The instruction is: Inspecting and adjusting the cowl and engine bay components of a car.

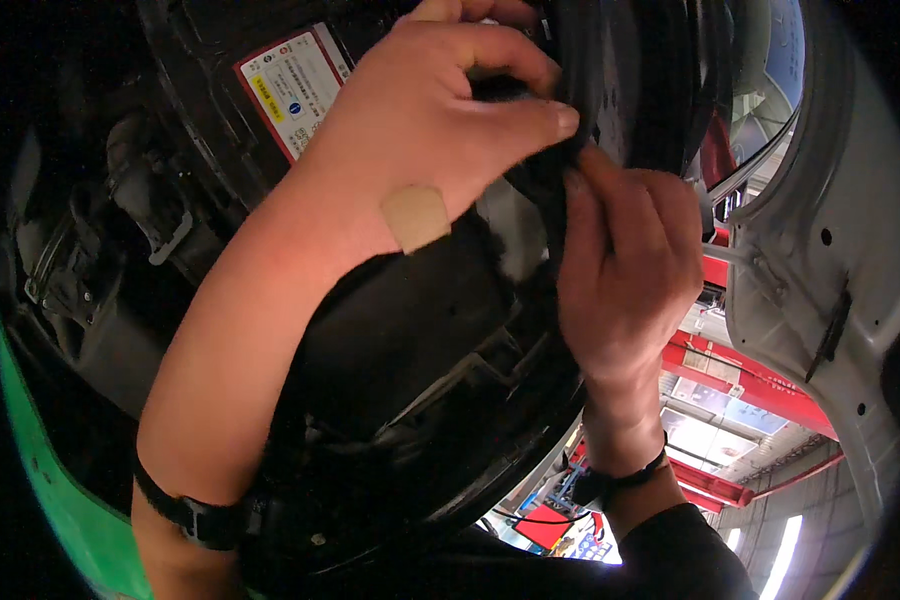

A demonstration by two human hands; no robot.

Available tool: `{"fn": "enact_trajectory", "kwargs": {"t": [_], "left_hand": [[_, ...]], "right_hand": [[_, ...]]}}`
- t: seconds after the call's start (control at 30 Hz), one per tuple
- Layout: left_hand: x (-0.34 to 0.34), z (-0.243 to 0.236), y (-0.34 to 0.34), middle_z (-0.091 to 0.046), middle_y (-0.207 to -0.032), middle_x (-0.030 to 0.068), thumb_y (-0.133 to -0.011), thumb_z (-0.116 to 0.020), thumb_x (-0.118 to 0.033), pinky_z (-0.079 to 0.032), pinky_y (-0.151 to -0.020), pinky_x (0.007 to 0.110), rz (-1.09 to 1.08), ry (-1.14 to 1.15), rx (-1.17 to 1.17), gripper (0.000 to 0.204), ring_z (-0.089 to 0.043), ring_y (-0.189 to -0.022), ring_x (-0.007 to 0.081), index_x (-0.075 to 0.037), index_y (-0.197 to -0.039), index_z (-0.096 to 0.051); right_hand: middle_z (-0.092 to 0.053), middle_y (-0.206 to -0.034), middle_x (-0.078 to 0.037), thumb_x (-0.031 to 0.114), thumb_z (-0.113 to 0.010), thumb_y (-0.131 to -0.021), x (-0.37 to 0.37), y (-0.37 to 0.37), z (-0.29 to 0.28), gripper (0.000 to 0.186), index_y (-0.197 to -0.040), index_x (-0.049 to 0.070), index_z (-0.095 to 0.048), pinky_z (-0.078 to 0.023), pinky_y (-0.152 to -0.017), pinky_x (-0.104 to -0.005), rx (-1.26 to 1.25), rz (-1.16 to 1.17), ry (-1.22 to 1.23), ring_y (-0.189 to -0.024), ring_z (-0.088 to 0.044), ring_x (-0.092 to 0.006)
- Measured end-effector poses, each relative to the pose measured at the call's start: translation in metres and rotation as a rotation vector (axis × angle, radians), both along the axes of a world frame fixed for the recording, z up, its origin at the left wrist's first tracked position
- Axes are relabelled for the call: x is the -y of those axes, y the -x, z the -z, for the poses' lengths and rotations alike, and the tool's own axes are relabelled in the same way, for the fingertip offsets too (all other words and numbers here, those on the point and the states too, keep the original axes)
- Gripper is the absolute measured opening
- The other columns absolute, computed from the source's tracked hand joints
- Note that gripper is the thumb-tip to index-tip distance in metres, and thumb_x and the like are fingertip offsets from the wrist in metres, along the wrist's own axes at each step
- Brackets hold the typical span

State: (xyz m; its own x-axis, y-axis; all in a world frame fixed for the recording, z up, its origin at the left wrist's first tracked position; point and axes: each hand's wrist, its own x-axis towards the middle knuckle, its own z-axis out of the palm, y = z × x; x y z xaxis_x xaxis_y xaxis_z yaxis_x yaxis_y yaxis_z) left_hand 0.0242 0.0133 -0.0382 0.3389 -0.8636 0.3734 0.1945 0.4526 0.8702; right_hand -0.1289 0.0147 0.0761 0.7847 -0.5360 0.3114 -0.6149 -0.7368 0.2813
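Head view, far left: smooth green panel (45, 480), curved edge shown.
Label sheet (295, 90): flat, white, red-bordered, mounted on a dark surface.
Left hand (460, 100): half-curled, thumb and forefinger parted, tips placed at the black trim; firm hold cannot be told. Tan patch (415, 218) stuck near wrist.
Black trim (578, 60): smooth, curved band, located upper right of centre, by both hands' fingertips.
Right hand (630, 250): fingers bent inward, thumb held close to forefinger; whether anything is pinched cannot be told.
Grey panel (800, 260): rigid, pierced by round holes.

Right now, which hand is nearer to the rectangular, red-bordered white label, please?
Left: the bare left hand is just right of the label; the bare right hand is farther right and lower.
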Motion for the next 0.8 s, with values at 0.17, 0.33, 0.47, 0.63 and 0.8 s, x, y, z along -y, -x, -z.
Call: {"fn": "enact_trajectory", "kwargs": {"t": [0.17,0.33,0.47,0.63,0.8], "left_hand": [[-0.005,-0.010,0.006,-0.063,-0.109,0.0131,-0.082,-0.080,-0.020,-0.047,-0.090,0.034,-0.151,-0.046,0.204,0.022,-0.061,-0.107,0.0275,-0.001,-0.090,-0.070],[-0.005,-0.017,0.001,-0.064,-0.102,0.0139,-0.083,-0.078,-0.021,-0.050,-0.087,0.037,-0.235,-0.048,0.398,0.022,-0.063,-0.102,0.0306,-0.001,-0.088,-0.071],[-0.006,-0.024,0.002,-0.065,-0.096,0.0146,-0.083,-0.077,-0.021,-0.052,-0.085,0.039,-0.274,-0.074,0.504,0.021,-0.065,-0.097,0.0332,-0.001,-0.087,-0.072],[-0.011,-0.030,0.008,-0.067,-0.090,0.0149,-0.085,-0.075,-0.023,-0.056,-0.084,0.043,-0.324,-0.079,0.634,0.026,-0.067,-0.094,0.0358,0.002,-0.089,-0.072],[-0.005,-0.035,0.008,-0.067,-0.080,0.0231,-0.078,-0.080,-0.033,-0.052,-0.073,0.045,-0.104,-0.272,0.348,0.039,-0.067,-0.079,0.0402,0.003,-0.083,-0.065]], "right_hand": [[-0.056,-0.087,-0.008,0.002,-0.073,-0.079,-0.001,-0.003,0.003,0.027,-0.105,0.007,-0.072,-0.049,-0.068,-0.0406,-0.026,-0.012,0.039,-0.078,-0.057,-0.0291],[-0.056,-0.087,-0.009,0.001,-0.071,-0.081,-0.005,-0.002,0.001,0.026,-0.106,0.006,-0.071,-0.049,-0.069,-0.0411,-0.046,0.030,0.010,-0.079,-0.057,-0.0296],[-0.056,-0.086,-0.009,0.000,-0.070,-0.082,-0.009,-0.002,-0.001,0.026,-0.107,0.006,-0.071,-0.049,-0.069,-0.0414,-0.067,0.070,-0.031,-0.079,-0.058,-0.0301],[-0.057,-0.086,-0.012,-0.001,-0.067,-0.085,-0.012,-0.003,-0.004,0.022,-0.107,0.004,-0.070,-0.048,-0.070,-0.0428,-0.080,0.107,-0.049,-0.079,-0.058,-0.0319],[-0.054,-0.084,-0.011,0.000,-0.069,-0.083,-0.017,0.003,-0.002,0.025,-0.108,0.006,-0.070,-0.047,-0.069,-0.0446,-0.083,0.138,-0.044,-0.079,-0.055,-0.0320]]}}
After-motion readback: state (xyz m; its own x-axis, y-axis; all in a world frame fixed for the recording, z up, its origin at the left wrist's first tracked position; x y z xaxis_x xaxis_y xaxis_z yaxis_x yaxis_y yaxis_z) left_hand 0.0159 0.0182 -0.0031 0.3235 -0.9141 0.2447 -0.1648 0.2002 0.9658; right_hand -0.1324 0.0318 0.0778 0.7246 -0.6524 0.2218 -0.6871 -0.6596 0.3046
